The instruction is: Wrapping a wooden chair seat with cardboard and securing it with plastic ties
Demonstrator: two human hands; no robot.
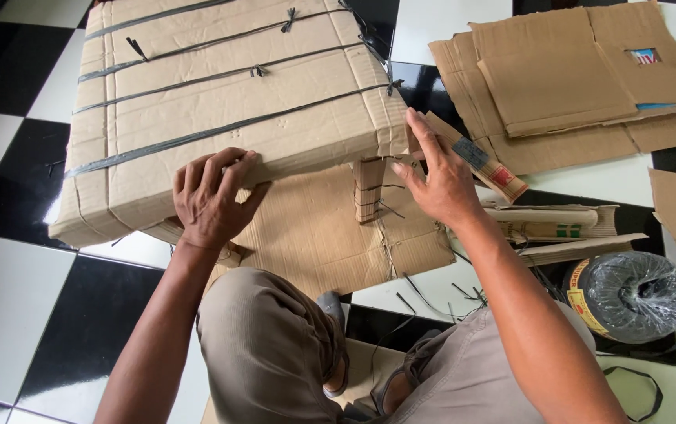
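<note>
A: Where are the hands?

B: Both on the near edge of the cardboard table (220, 110), a flat slab bound with dark plastic straps (228, 74), filling the view from 9 to 12 o'clock. The left hand (211, 196) curls over that edge, fingers clamped on the board. The right hand (436, 177) lies open with fingers spread, pressed flat against the slab's corner.

A: What's underneath?

B: A cardboard leg (368, 188) between the hands, over a loose corrugated sheet (314, 235).

A: And around?

B: Flattened cardboard pieces (565, 78) at 2 o'clock, a roll of black strapping (628, 294) at 4 o'clock, on a black-and-white tiled floor (8, 298).
</note>
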